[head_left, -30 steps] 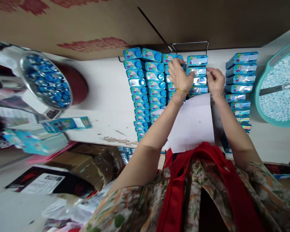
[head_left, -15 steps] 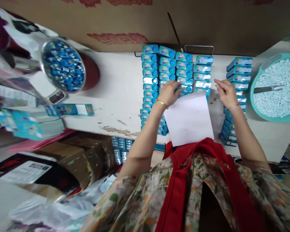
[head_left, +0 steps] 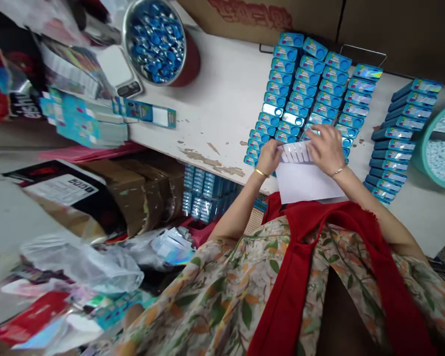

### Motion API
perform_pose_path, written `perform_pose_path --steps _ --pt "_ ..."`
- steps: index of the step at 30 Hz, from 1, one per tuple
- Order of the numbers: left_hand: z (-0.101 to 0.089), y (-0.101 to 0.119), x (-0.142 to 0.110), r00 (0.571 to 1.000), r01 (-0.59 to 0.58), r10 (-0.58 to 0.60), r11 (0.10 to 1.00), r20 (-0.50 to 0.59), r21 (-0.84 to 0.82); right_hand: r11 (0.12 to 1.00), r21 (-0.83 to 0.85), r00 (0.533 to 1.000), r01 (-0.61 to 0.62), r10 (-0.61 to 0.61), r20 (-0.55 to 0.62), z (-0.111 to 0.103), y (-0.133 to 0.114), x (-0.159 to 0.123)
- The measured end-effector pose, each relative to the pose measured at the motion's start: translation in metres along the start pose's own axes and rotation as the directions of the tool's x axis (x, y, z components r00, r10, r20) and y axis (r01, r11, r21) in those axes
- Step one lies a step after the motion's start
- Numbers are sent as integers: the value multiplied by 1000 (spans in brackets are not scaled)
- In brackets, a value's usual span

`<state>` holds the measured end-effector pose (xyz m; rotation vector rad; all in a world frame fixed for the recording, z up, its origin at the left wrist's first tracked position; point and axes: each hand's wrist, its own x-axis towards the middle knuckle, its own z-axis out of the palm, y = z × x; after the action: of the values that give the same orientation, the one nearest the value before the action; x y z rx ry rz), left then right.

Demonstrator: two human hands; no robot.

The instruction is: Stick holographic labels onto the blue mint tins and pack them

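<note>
A white sheet (head_left: pixel 307 182) lies near my body at the table's front edge, a row of small pale strips (head_left: pixel 295 153) along its far edge. My left hand (head_left: pixel 270 157) is closed, thumb and fingers pinching the sheet's far left corner. At the right end of the strips, my right hand (head_left: pixel 327 149) has its fingers bent in a pinch; whatever is between the fingertips is hidden. Just beyond both hands stand columns of small blue boxes (head_left: pixel 299 89) with printed tops. A separate column of similar blue boxes (head_left: pixel 393 146) is to the right.
A metal pot (head_left: pixel 193 59) of blue foil pieces stands at the left back, beside a white scale (head_left: pixel 114 69) and flat blue cartons (head_left: pixel 92 126). A turquoise basket (head_left: pixel 426 143) of pale pellets is at right. Cardboard (head_left: pixel 319 20) walls the back.
My right hand has moved left from the gap between the box columns onto the sheet's far edge. My left hand has drawn nearer to my body and grips the corner. The view has turned.
</note>
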<state>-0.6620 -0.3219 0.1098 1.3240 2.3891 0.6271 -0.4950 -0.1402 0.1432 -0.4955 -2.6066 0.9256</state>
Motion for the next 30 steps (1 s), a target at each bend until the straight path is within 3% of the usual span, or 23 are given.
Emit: perform_pose_path --steps 3,6,9,13,18,23,25,27,28,30 --pt "-13 13 11 990 -115 130 967 51 -226 999 -33 986 21 -15 164 19 -20 16" --pt "-26 25 25 980 -163 186 955 72 -246 996 -51 961 -72 83 264 20 -21 27" --pt "-30 33 36 966 -226 231 972 116 -58 987 -55 953 -151 160 256 13 -10 29" --pt "-21 40 43 955 -291 277 942 105 169 979 -6 955 -202 198 221 8 7 29" --pt "-6 40 36 935 -352 354 913 30 207 971 27 949 -237 226 219 10 16 31" --pt "-14 42 4 881 -456 466 882 -76 119 964 -79 944 -253 264 199 13 27 34" --pt "-21 44 -4 889 -412 402 911 -222 0 956 -121 939 -268 287 189 14 33 34" --pt "-27 44 -1 905 -310 258 944 -338 -111 955 -136 938 -264 287 194 15 35 34" --pt "-28 43 5 913 -270 210 954 -350 -133 958 -138 939 -251 276 206 15 34 35" --pt "-26 38 23 938 -249 214 964 -273 -97 968 -132 940 -211 238 244 13 30 35"
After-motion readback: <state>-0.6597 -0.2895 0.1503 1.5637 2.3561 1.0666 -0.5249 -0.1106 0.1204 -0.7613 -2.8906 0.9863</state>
